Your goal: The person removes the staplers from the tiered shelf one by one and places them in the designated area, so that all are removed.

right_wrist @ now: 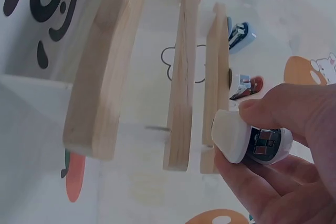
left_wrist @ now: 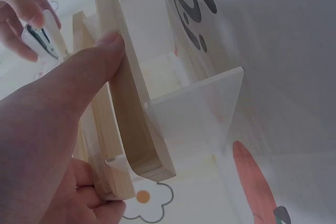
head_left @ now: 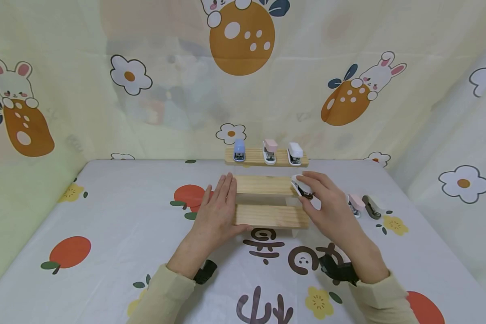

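Observation:
A stepped display stand has pale wooden shelves (head_left: 272,217) on clear side supports (left_wrist: 197,106). My left hand (head_left: 218,209) grips its left end, with the thumb on the front shelf's edge and the fingers reaching to the shelf behind. Between thumb and fingers, my right hand (head_left: 333,209) holds a small white stapler (right_wrist: 231,135), tilted, at the right end of the middle shelf (head_left: 263,185). On the back shelf (right_wrist: 209,103) stand a blue stapler (head_left: 239,150), a pink-and-white stapler (head_left: 270,150) and a white stapler (head_left: 295,154).
Right of my right hand, another pink-and-white stapler (head_left: 355,204) and a dark grey-green stapler (head_left: 371,207) lie on the table. A printed white cloth (head_left: 117,234) covers the table. Behind it hangs a patterned curtain (head_left: 166,135).

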`<state>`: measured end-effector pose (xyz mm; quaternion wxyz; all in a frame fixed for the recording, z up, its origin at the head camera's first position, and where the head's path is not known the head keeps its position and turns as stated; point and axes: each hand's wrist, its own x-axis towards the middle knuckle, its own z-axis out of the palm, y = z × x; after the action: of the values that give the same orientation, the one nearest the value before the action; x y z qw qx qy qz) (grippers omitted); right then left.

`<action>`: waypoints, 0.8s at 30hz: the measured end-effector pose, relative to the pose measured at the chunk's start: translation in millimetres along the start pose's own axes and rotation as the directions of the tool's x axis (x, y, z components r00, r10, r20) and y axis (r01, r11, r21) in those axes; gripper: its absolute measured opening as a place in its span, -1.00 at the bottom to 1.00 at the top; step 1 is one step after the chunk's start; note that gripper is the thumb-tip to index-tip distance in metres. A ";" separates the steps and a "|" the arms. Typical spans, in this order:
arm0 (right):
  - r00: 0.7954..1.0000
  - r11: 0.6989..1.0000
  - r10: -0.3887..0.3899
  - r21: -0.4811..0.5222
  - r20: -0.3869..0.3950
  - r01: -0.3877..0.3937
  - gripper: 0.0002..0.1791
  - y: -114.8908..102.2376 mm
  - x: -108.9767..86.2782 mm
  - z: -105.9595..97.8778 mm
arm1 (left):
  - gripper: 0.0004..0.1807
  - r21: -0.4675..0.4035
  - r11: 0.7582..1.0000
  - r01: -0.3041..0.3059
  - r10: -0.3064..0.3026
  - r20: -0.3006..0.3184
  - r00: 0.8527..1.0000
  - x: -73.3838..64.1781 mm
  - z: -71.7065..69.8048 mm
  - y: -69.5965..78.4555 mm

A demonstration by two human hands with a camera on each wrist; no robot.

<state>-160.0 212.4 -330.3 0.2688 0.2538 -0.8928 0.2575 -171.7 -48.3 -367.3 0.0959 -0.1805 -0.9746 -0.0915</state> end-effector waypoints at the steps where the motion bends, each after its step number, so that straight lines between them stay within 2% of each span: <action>1: 1.000 1.000 0.007 -0.003 0.005 -0.007 -0.47 0.4 -0.9 -0.5 | 0.38 -0.002 1.000 0.001 -0.001 0.002 1.000 0.0 -0.1 0.0; 8: 1.000 0.998 0.019 -0.060 -0.001 -0.019 -0.48 6.3 -7.7 -4.5 | 0.38 -0.013 1.000 0.005 -0.005 0.009 1.000 -0.1 -0.1 -0.2; 24: 0.996 0.992 0.085 -0.093 0.013 -0.084 -0.46 23.8 -24.5 -16.4 | 0.38 -0.003 1.000 0.003 -0.003 0.006 1.000 0.1 0.1 -0.4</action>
<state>-150.5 247.5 -341.0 0.2616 0.2053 -0.9159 0.2249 -172.0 -48.6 -367.4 0.0926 -0.1797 -0.9750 -0.0926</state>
